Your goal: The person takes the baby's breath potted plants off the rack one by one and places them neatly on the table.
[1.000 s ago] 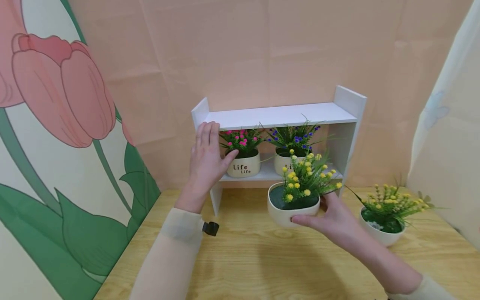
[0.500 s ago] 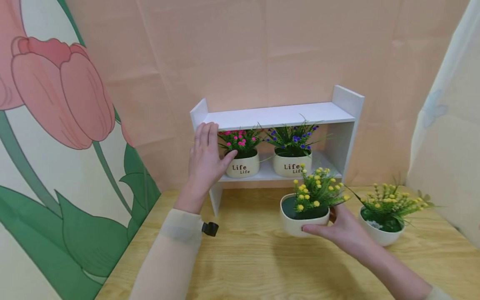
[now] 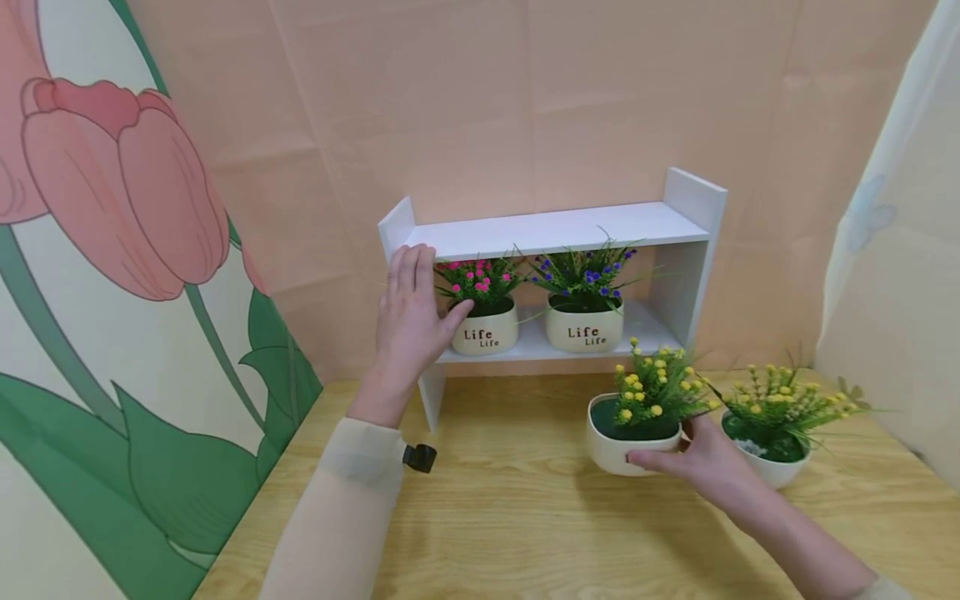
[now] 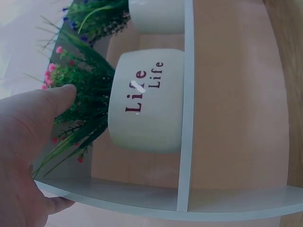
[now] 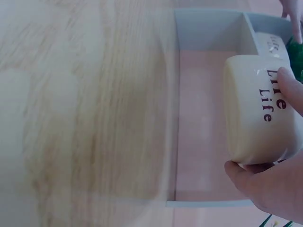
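Note:
My right hand point(image 3: 716, 467) grips a cream flowerpot point(image 3: 626, 446) of yellow flowers from its right side, thumb across the front. The pot is held above the table, its base toward the camera in the right wrist view. My left hand point(image 3: 412, 325) rests at the left side of a white shelf point(image 3: 555, 232), fingers straight at the upper corner. Its thumb point(image 4: 64, 97) is in front of the pink flowers. On the middle board sit a pot of pink flowers point(image 3: 486, 333) and a pot of purple-blue flowers point(image 3: 585, 327), both lettered "Life".
Another cream pot with yellow flowers point(image 3: 780, 467) stands on the wooden table point(image 3: 487, 517) at the right, partly behind my right hand. A pink cloth backdrop point(image 3: 465, 100) hangs behind the shelf. A tulip-printed panel point(image 3: 150, 200) stands at the left.
My right hand has moved the yellow-flower pot to the right and lower, away from the shelf, uncovering the purple-blue pot's front. My left hand has stayed at the shelf's left side.

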`<state>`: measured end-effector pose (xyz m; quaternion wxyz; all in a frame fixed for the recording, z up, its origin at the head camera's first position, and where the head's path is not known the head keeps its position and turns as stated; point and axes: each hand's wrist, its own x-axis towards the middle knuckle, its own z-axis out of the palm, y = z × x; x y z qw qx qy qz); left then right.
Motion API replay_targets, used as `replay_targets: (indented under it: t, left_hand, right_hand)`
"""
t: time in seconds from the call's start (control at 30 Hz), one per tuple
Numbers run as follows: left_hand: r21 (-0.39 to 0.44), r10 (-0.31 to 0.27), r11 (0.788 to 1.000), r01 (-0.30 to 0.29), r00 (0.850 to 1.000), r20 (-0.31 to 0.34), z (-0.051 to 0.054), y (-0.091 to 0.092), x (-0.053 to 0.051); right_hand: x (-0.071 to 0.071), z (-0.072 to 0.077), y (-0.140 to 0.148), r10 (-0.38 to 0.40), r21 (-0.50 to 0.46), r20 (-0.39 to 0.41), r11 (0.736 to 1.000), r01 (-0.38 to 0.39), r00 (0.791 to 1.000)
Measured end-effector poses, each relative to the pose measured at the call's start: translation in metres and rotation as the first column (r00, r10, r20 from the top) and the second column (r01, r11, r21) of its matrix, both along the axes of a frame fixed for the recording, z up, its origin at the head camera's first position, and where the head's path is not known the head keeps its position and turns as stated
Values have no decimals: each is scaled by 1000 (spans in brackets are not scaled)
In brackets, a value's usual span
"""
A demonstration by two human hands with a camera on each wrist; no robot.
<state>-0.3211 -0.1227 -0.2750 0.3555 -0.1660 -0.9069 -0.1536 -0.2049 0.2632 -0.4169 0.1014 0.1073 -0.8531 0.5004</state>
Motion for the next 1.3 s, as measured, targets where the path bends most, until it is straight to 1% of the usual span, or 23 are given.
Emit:
replay_targets:
  t: [0.2,0.33,0.47,0.57,0.77,1.03,1.1,1.17,1.3]
  left_hand:
    - [-3,2,1000,-2,1000,4,0,1,1]
    - [-2,1,1000,-1,1000,2,0,1,1]
    - [6,-2,1000,2,1000,12,0,1,1]
    - [7,-2,1000,2,1000,13,1,1,1]
    - [6,-1,1000,1,1000,20,1,1,1]
    - [0,3,1000,-3,1000,29,0,-1,2]
    - [0,0,1000,0,1000,28,0,-1,2]
    - [0,-1,1000,1,1000,29,0,-1,2]
    - [2,1,1000,-1,999,34,1,0,2]
  right_hand:
    - [-4,-11,10,-29,24,43,999,28,999]
    - [-6,-19,17,-48,52,99,998,43,994]
    - [-6,-24,22,-63,56,145,997,55,987]
    - [-6,-27,24,-65,44,157,997,59,985]
    - [-7,-30,28,-38,21,169,999,35,985]
    - [-11,-32,32,-46,74,247,997,29,968]
    - [-11,-33,33,-46,71,253,997,29,966]
    - [-12,-34,34,-41,64,242,998,26,969]
    - [-13,-37,36,-46,82,228,996,28,973]
